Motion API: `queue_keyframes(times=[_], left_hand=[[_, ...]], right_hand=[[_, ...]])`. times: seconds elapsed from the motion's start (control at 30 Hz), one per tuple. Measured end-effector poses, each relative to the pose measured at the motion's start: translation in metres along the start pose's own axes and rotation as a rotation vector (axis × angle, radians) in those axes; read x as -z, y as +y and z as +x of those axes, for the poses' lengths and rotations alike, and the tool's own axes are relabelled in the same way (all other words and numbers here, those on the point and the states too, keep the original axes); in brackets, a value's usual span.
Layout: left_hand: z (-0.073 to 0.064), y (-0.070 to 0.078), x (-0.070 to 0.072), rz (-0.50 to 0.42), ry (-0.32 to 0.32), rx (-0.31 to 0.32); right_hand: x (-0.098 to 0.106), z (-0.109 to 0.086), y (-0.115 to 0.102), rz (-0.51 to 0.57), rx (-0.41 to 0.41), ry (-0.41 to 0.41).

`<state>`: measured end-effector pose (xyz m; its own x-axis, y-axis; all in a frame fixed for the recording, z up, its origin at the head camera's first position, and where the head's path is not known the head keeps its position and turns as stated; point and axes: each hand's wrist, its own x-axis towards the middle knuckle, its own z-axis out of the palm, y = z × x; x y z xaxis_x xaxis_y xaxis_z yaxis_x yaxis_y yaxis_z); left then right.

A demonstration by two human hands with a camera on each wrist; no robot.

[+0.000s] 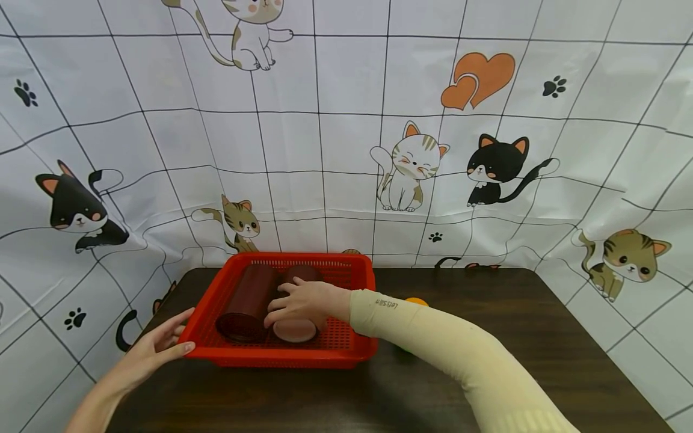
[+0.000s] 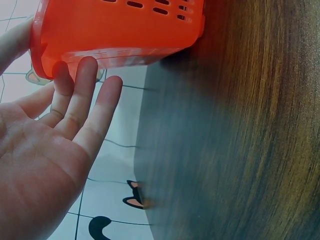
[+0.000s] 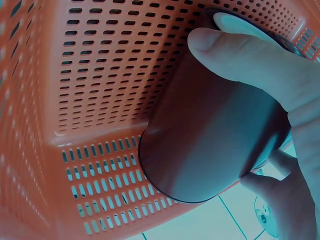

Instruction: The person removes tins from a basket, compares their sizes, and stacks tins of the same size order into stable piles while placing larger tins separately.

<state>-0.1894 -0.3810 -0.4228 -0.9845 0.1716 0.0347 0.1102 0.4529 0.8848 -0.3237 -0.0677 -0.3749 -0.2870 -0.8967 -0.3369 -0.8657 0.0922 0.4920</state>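
Observation:
A red plastic basket (image 1: 281, 359) with slotted walls stands on the dark table. Two brown cylinders lie on their sides in it. My left hand (image 1: 143, 355) grips the basket's rim at the near left corner, thumb above and fingers beneath; the left wrist view shows these fingers (image 2: 102, 100) from below. Over the right-hand cylinder (image 1: 295, 331), which has a pale round end, reaches my right hand (image 1: 308, 302), its fingers curled round the side. In the right wrist view the thumb lies across this smooth cylinder (image 3: 210, 130). The left-hand cylinder (image 1: 249, 300), with a dark end, lies beside it.
The dark wooden table (image 1: 520, 337) stretches to the right of the basket. Partly hidden behind my right sleeve is something orange (image 1: 417, 300), with a bit of green below. A white cat-print curtain (image 1: 346, 180) hangs along the table's back and sides.

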Motion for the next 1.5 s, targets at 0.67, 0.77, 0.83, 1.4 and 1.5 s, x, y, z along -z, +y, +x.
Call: queue_keyframes(times=[0.67, 0.77, 0.83, 1.4, 1.5], left_hand=[[-0.001, -0.001, 0.001, -0.010, -0.015, -0.010], [-0.001, -0.001, 0.001, -0.013, -0.019, 0.001], [0.000, -0.001, 0.001, -0.016, -0.021, 0.002], [-0.001, -0.001, 0.001, -0.007, -0.016, -0.025], [-0.001, 0.000, 0.001, -0.014, -0.020, -0.033]], right_hand=[[0.007, 0.002, -0.008, -0.115, -0.043, -0.104], [0.007, -0.001, -0.006, -0.088, -0.047, -0.083], [0.007, -0.003, -0.003, -0.023, -0.054, -0.058], [0.015, -0.021, 0.025, 0.358, -0.092, 0.089], [0.016, -0.025, 0.029, 0.458, -0.088, 0.114]])
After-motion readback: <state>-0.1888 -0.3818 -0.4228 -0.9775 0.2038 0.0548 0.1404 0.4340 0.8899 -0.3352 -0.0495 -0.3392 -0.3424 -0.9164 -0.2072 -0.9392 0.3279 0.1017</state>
